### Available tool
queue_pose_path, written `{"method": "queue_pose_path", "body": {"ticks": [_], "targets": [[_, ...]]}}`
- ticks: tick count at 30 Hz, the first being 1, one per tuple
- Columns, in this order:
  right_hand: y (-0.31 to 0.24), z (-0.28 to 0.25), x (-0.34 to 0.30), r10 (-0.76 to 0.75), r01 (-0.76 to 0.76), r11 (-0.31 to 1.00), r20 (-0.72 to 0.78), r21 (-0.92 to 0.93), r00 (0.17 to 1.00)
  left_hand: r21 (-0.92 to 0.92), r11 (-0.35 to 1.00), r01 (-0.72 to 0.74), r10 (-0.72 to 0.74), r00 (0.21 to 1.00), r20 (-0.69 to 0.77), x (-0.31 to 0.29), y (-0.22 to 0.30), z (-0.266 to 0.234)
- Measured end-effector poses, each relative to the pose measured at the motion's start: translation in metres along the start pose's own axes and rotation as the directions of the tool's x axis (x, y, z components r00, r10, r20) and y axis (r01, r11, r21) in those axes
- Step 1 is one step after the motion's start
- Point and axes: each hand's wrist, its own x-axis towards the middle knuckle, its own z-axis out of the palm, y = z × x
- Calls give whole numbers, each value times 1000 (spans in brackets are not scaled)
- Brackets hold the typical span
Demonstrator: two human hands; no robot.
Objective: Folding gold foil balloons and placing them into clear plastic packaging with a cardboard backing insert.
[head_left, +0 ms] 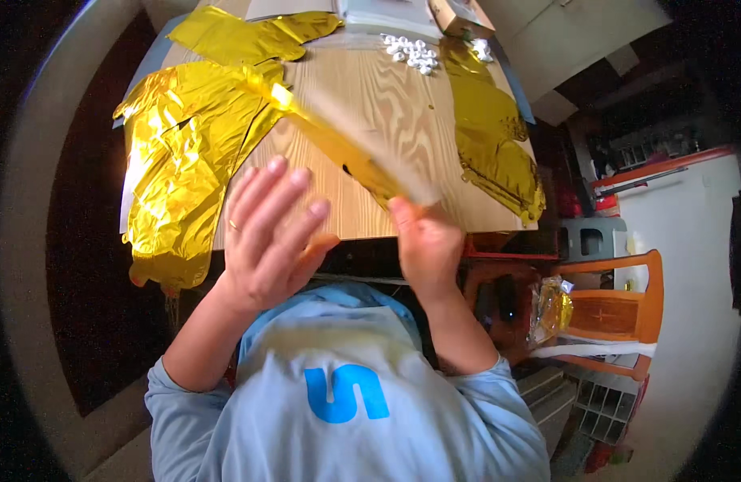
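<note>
My right hand (pixel 431 245) is closed on the near end of a flat gold foil balloon (pixel 330 140), its thumb on top. The balloon slants up and left over the table, blurred by motion, with its far end near the foil pile. My left hand (pixel 270 229) is raised beside it, fingers stretched and apart, holding nothing. On the table's left lies a pile of crumpled gold foil balloons (pixel 174 161), hanging over the front edge. Another gold foil balloon (pixel 242 36) lies behind it. More flat gold foil (pixel 491 120) lies along the right side.
Small white pieces (pixel 411 53) are clustered at the back of the wooden table (pixel 362 96). Clear plastic bags (pixel 386 14) and a cardboard box (pixel 460 18) stand behind them. A wooden chair (pixel 607 309) with a plastic-wrapped packet (pixel 551 309) is at the right.
</note>
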Motion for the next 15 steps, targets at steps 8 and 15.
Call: {"method": "queue_pose_path", "body": {"ticks": [8, 15], "targets": [[20, 18, -13, 562, -348, 21, 276, 937, 780, -58, 970, 236, -201, 914, 351, -2, 10, 16], [41, 14, -41, 513, -563, 93, 445, 821, 734, -62, 991, 117, -43, 728, 684, -28, -3, 26]]}}
